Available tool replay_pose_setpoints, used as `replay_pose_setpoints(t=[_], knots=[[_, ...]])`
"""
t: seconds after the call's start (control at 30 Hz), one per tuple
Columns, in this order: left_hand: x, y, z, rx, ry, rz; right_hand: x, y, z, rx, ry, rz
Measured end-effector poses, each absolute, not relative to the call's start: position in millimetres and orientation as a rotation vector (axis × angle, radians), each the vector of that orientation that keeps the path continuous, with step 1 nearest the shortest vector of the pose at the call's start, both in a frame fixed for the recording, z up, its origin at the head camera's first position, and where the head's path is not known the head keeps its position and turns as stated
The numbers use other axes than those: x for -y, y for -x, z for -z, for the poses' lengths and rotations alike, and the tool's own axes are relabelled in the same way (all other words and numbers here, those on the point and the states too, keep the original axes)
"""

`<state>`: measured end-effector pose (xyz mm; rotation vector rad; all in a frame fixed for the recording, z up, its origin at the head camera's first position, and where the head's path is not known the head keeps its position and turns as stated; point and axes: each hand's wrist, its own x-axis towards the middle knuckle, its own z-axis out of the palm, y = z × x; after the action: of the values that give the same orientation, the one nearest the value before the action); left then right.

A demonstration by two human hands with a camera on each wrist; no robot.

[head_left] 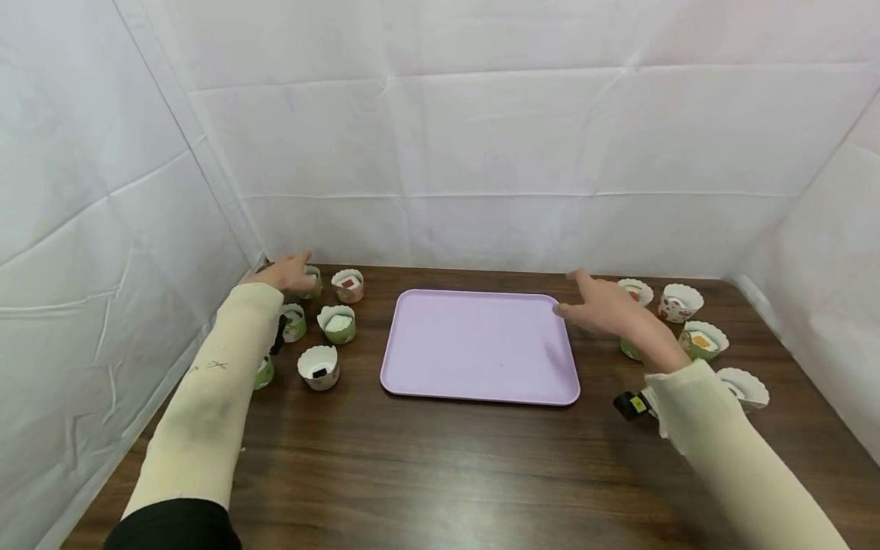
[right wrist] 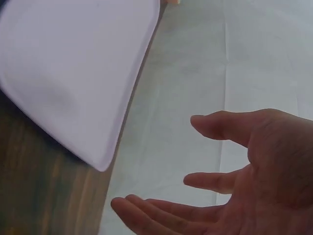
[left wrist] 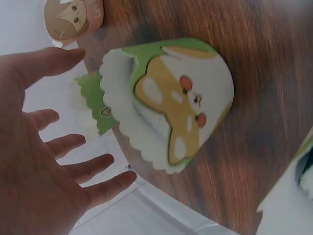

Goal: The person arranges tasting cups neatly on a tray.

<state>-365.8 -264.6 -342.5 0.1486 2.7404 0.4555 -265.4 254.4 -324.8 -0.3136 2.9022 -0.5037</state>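
My left hand (head_left: pixel 285 275) reaches over the back left, fingers spread and holding nothing. Beside it stands a green paper baking cup (head_left: pixel 312 283). The left wrist view shows a green cup with a dog face (left wrist: pixel 190 103) and white filling, and another green scalloped cup (left wrist: pixel 95 105) past my fingertips. My right hand (head_left: pixel 605 305) hovers near the back right corner of the lilac tray (head_left: pixel 481 344), thumb and fingers apart, gripping nothing. In the right wrist view its fingers (right wrist: pixel 171 213) stretch toward the tray's corner. Part of a green cup (head_left: pixel 629 350) shows beneath that hand.
On the left are a pink cup (head_left: pixel 347 286), a green cup (head_left: pixel 337 324) and a white cup (head_left: pixel 319 367) holding a small black piece. To the right stand several more cups, among them a green one (head_left: pixel 703 340) with something orange. White sheeting (head_left: pixel 481 153) encloses the wooden table (head_left: pixel 426 473).
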Motion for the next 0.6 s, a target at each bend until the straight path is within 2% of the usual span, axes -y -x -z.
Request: replay_pose_setpoints(t=[0.37, 0.6], knots=[[268, 369, 354, -2.769, -0.074, -0.459, -249, 245, 343, -2.801, 0.283, 0.643], [262, 366, 355, -2.882, -0.063, -0.237, -246, 242, 354, -2.769, 0.181, 0.666]])
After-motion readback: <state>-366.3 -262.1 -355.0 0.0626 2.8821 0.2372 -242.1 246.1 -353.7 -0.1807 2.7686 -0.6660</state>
